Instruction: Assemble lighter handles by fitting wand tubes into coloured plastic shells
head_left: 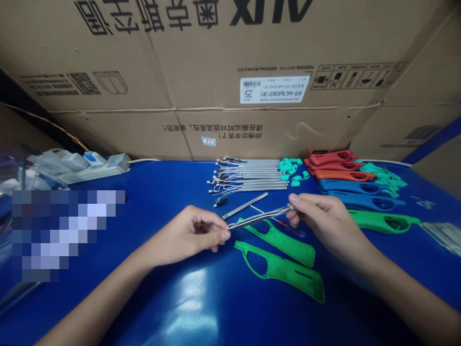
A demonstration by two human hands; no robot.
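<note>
Both hands are up over a blue table (230, 307), pinching a slim metal tube (259, 217) between them. The left hand (190, 235) has it at one end with the fingers closed up narrow, and those fingertips (224, 234) hide that end. The right hand (327, 216) grips the other end between thumb and forefinger, and that tip's mostly covered too.

Right under the tube are two green plastic handle shells (281, 269), one touching or nearly touching the other, I think. There's also a second loose tube (245, 205) and a thin rod with a red bit (284, 228), partly behind the right hand's reach.

Further back sits a neat row of wired tubes (248, 174), teal clips (288, 166), then red handles (333, 158), blue handles (360, 199) and another green handle (383, 222). A cardboard box (252, 62) fills the back, a power strip (82, 166) sits left, and a pixelated patch (68, 235) hides whatever's there.
</note>
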